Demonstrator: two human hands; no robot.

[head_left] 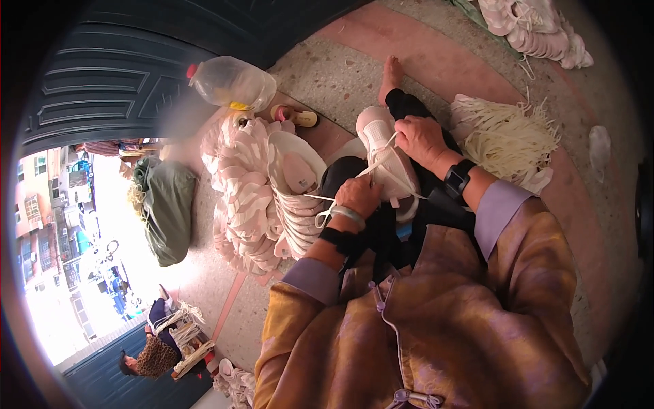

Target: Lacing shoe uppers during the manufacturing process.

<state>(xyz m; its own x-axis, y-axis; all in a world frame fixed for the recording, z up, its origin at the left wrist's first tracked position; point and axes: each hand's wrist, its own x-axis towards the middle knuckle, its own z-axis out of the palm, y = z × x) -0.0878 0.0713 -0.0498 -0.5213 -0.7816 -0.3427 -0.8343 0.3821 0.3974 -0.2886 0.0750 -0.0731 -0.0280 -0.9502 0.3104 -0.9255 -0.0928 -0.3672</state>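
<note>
In the head view, the pale pink shoe upper (375, 129) sits in your lap between your thighs, toe end pointing away from you; your legs seem to steady it, which spares both hands for the white lace (391, 178). Your right hand (419, 141) pinches the lace at the upper's right side. Your left hand (359, 196) is curled low at its left side and appears to grasp the lace too, though its fingertips are partly hidden; a loop and a loose end hang by that wrist.

The nested stack of uppers (300, 221) stands just left of your left forearm, and the lace bundle (507, 136) lies beyond your right wrist, both probably placed for short reaches. The stack's edge limits your left elbow most. Speckled floor (327, 71) shows ahead, between the clear plastic bottle (235, 83) and your bare foot (391, 73), giving the forward side more room.
</note>
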